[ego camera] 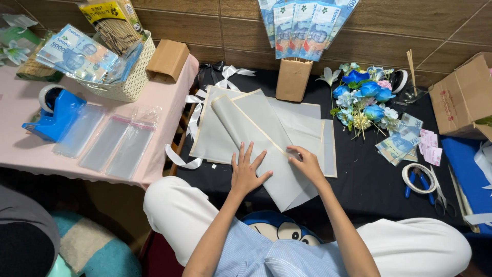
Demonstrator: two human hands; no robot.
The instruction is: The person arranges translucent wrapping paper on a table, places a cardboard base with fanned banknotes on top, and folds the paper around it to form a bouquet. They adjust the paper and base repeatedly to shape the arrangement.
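**Pressing the grey wrapping sheet flat**

The grey wrapping sheet (279, 172) lies at lower centre of the frame on the black counter (359, 184), atop other sheets. It looks thin, light and easily creased, best taken by its gold-trimmed edge. My left hand (245, 173) lies flat on it, grip spread. My right hand (307, 163) pinches the folded edge. Blue flowers (366, 92) and banknotes (400, 143) sit at right.
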